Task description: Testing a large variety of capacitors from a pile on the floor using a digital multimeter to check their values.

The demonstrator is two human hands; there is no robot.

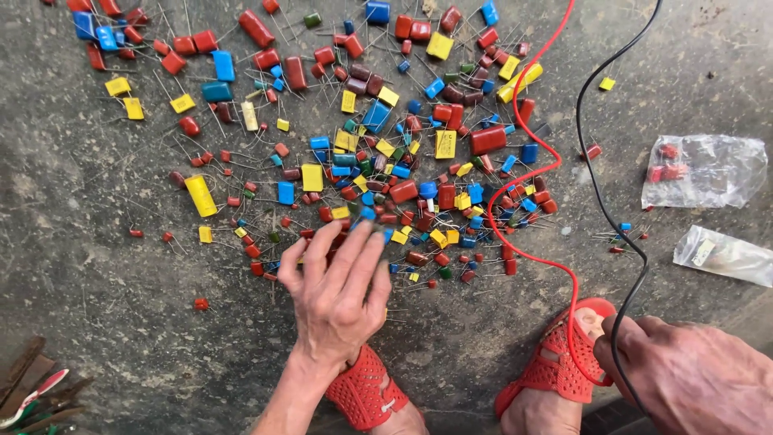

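A wide scatter of small film capacitors [378, 153] in red, blue, yellow and green, with thin wire legs, lies on a grey concrete floor [97, 274]. My left hand [336, 292] rests flat at the near edge of the pile, fingers spread, fingertips touching a few small pieces. At the bottom right, my right hand [684, 374] is closed around a red wire [535, 173] and a black wire [600, 189]; both run up across the floor past the pile's right side.
Two clear plastic bags lie at the right: one [704, 169] holding red parts, another [725, 254] below it. My feet in red perforated sandals [366, 395] [555, 362] sit at the bottom. Some tool handles [32, 395] show at the bottom left corner.
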